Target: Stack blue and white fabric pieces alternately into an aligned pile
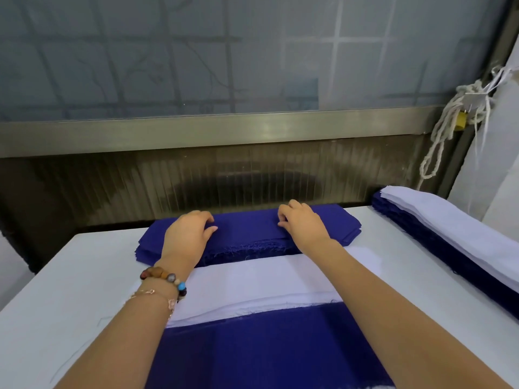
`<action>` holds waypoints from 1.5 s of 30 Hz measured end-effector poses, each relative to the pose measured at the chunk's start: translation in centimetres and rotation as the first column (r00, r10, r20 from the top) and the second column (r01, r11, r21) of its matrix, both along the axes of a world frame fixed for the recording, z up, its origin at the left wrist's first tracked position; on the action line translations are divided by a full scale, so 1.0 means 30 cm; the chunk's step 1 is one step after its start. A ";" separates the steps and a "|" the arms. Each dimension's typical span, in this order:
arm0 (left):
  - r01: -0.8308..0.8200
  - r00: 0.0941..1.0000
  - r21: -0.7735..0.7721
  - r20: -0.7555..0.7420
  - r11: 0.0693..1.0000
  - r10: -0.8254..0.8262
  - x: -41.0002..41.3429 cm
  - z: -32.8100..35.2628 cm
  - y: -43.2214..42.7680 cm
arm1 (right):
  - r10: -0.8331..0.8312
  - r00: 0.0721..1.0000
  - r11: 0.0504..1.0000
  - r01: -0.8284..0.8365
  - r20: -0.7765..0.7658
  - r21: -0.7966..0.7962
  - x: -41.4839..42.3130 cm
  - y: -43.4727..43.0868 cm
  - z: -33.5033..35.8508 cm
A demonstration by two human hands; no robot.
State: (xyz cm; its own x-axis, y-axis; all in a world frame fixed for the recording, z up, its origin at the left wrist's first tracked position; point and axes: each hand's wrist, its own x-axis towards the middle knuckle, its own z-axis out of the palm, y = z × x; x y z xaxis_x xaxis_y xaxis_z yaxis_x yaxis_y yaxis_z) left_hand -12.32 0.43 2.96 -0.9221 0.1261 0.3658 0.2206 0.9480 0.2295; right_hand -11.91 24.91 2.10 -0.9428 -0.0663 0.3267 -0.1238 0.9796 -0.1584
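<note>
Nearest you, blue piece (266, 346), white pieces (252, 279) under your wrists, left hand (188, 234) and right hand (303, 224) each pinching blue stack (247, 228) top layer.

You get nothing readable here: no text, label, brand or number on the blue fabric (247, 228), the white fabric (252, 276), the table (70, 276) or the window pane (196, 66)

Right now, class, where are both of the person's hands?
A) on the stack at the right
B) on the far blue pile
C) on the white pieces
B: the left hand and right hand both touch the far blue pile, beyond the white pieces.
</note>
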 end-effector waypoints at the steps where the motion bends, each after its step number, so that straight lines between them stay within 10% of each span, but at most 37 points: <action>1: 0.004 1.000 0.000 0.011 1.000 -0.004 -0.011 -0.009 0.003 | 0.010 1.000 1.000 -0.010 0.023 -0.020 -0.019 -0.001 0.001; 20: 0.058 0.998 0.020 -0.018 0.998 -0.058 -0.044 -0.030 0.022 | 0.011 0.996 0.986 0.005 0.093 -0.168 -0.066 0.017 -0.004; 26: 0.015 0.996 -0.245 -0.079 0.969 -0.036 -0.052 -0.037 0.037 | 0.012 0.999 1.000 -0.011 0.052 -0.011 -0.058 -0.001 -0.002; 32: 0.084 0.991 -0.185 -0.086 0.979 -0.101 -0.033 -0.029 0.048 | 0.083 0.966 0.958 -0.010 -0.246 0.287 -0.051 0.002 -0.060; 45: 0.210 0.973 -0.075 0.117 0.975 -0.200 -0.025 -0.011 0.138 | 0.233 0.969 0.973 -0.232 -0.079 0.018 -0.030 0.027 -0.032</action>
